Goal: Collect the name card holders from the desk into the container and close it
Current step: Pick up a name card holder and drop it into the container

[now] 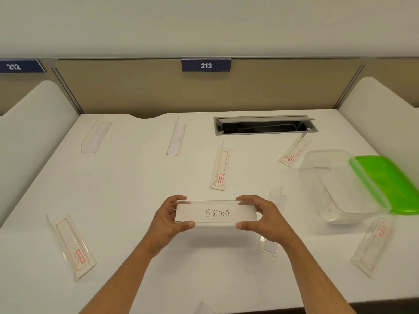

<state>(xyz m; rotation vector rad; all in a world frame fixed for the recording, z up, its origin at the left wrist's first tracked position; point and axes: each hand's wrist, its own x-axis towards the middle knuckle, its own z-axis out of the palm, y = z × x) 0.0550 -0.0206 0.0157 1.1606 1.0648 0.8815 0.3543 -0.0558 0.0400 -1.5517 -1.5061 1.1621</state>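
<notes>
Since both ends are pinched, left hand [169, 217] and right hand [260, 215] clamped on the SIGMA card holder [216, 213], it hovers level just above the desk [136, 189], probably for carrying to the open container [335, 184] at right. Clear plastic, white handwritten insert.

Both hands up over the white desk [136, 177], holding one clear name card holder marked "SIGMA" [216, 213] level between them. Left hand [167, 219] pinches its left end, right hand [260, 219] its right end, thumbs below, fingers on top. Right of that holder: open clear container [335, 177], green lid [390, 182] leaning on its far side. Other holders lie scattered around the SIGMA one; nearest [271, 225] sits just right, partly behind the right hand.
</notes>
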